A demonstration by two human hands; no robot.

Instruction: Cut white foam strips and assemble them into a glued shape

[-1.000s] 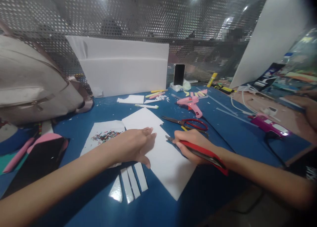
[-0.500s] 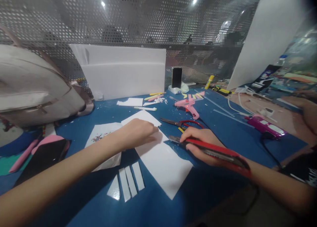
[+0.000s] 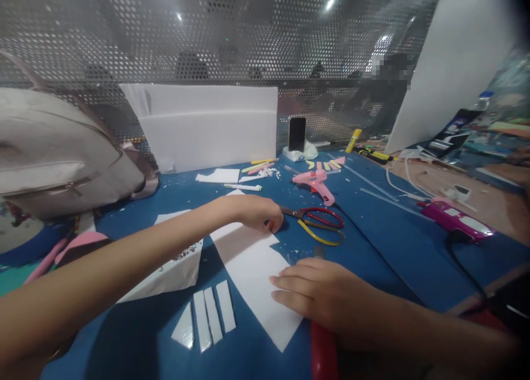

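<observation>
My left hand (image 3: pixel 259 213) reaches across the blue table (image 3: pixel 372 225), fingers curled down at the far corner of a white sheet (image 3: pixel 252 264). It sits right by the blade tip of red-and-yellow scissors (image 3: pixel 318 220); what the fingers pinch is hidden. My right hand (image 3: pixel 314 294) lies on the sheet's right edge with its fingers stretched flat toward the left. A red cutter (image 3: pixel 323 349) pokes out from beneath that palm toward me. Several cut white strips (image 3: pixel 209 313) lie just left of the sheet's near corner.
A second paper with coloured bits (image 3: pixel 174 269) lies under my left forearm. A pink glue gun (image 3: pixel 317 181), a propped phone (image 3: pixel 297 132) and a white board (image 3: pixel 207 123) stand further back. A pale bag (image 3: pixel 58 153) fills the left, and a purple tool (image 3: pixel 455 217) lies at right.
My left hand slid from the sheet's middle to its far corner by the scissors. My right hand drew back toward me with the cutter and now rests flat on the sheet.
</observation>
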